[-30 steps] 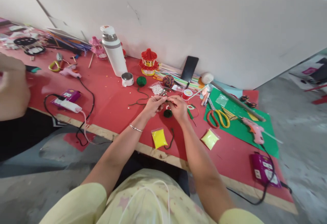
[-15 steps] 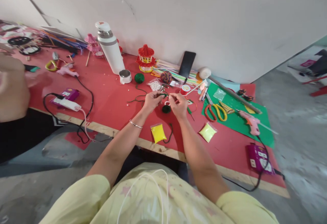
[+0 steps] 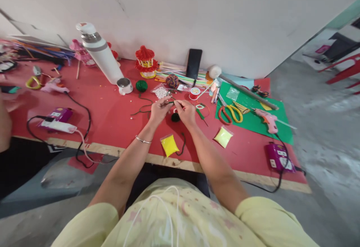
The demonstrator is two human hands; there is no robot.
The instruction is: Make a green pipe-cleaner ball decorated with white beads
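Note:
Over the red table [image 3: 112, 108], my left hand [image 3: 158, 112] and my right hand [image 3: 186, 113] meet with their fingertips pinched. Both grip a short stretch of dark green yarn [image 3: 170, 102]. Just under the fingers lies a dark green yarn ball [image 3: 176, 117], partly covered by my right hand, with a few white beads [image 3: 174, 110] at its top. Loose green yarn [image 3: 143, 109] curls on the table left of my left hand. Beyond the hands are a bag of white beads [image 3: 160, 91], a green yarn ball [image 3: 141, 86] and a multicoloured one [image 3: 172, 81].
Nearby are a yellow packet [image 3: 169, 145], a pale packet [image 3: 223, 137], scissors [image 3: 230, 113], a red thread spool [image 3: 194, 93] and a green-handled hook [image 3: 201, 115]. A glue gun [image 3: 268, 121] lies right; a white flask [image 3: 102, 57] and cup [image 3: 124, 86] stand left. Another person's arm [image 3: 4, 123] shows far left.
The view has swung, so the table's things sit further left in the picture. Both hands stay close together on the green yarn, with only slight finger movement.

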